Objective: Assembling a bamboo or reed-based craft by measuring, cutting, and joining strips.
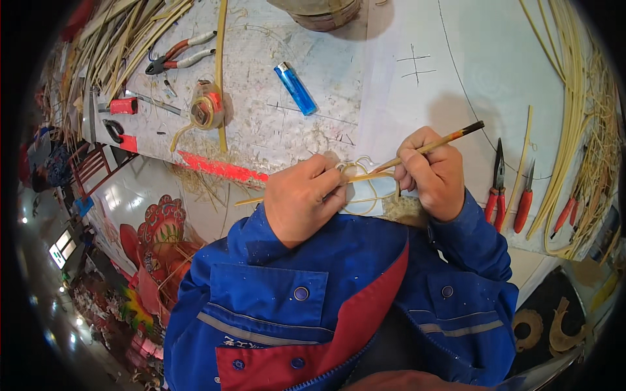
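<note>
My left hand (301, 199) is closed in a pinch on a thin bamboo strip (248, 202), which runs out on both sides of the fingers. My right hand (432, 173) grips a slim wooden stick like a pen or brush (450, 138). Its dark end points up to the right, and its narrow end meets or nearly meets the strip beside my left fingers. Just under the hands, pale curved loops (373, 189) lie on or over a light sheet at the table's near edge. Parts of the loops are hidden by my fingers.
A blue lighter (295, 88), a tape roll (207, 111) and red-handled pliers (179, 55) lie on the table (326, 133). Needle-nose pliers (498, 186) and a red-handled pointed tool (525, 202) are by my right forearm. Bamboo strips (574, 98) line the right edge; a round container (319, 14) stands far off.
</note>
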`<action>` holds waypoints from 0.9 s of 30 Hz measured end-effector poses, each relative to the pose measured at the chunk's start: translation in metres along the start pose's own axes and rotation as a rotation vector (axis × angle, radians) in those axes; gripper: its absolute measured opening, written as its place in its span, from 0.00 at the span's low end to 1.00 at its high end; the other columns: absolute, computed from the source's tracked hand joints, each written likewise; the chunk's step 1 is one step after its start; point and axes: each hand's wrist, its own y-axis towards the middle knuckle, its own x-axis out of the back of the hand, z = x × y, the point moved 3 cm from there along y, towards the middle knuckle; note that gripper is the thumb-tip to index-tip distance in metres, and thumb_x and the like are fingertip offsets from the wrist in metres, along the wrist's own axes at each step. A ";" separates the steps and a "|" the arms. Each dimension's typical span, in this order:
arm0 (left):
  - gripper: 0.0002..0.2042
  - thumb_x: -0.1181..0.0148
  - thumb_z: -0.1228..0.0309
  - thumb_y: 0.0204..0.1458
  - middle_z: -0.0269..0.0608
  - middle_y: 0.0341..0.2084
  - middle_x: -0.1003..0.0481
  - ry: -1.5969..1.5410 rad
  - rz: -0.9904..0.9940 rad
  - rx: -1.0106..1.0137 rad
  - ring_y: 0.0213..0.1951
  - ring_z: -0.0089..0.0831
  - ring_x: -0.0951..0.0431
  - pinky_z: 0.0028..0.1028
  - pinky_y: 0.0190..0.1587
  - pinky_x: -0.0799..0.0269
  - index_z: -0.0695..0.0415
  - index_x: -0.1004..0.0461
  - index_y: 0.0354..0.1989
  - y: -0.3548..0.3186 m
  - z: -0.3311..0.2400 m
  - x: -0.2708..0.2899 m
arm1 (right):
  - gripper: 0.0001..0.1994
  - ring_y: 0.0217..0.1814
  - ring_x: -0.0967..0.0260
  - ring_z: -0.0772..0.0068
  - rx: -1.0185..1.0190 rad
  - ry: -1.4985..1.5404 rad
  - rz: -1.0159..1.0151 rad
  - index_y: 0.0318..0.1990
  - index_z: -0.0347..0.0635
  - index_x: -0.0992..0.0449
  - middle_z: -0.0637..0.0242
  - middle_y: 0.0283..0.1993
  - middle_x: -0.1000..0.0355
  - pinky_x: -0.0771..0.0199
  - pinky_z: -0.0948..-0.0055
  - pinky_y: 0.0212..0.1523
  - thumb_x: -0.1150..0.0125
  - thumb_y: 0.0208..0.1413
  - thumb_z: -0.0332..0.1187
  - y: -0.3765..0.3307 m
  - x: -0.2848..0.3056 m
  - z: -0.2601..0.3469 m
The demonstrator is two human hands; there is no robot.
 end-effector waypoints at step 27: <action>0.09 0.26 0.77 0.43 0.38 0.35 0.20 0.012 0.018 -0.040 0.29 0.35 0.18 0.31 0.30 0.22 0.54 0.18 0.33 0.001 0.001 0.002 | 0.08 0.24 0.34 0.86 0.007 0.000 -0.004 0.39 0.36 0.27 0.67 0.27 0.25 0.32 0.83 0.28 0.45 0.70 0.31 0.001 -0.001 -0.001</action>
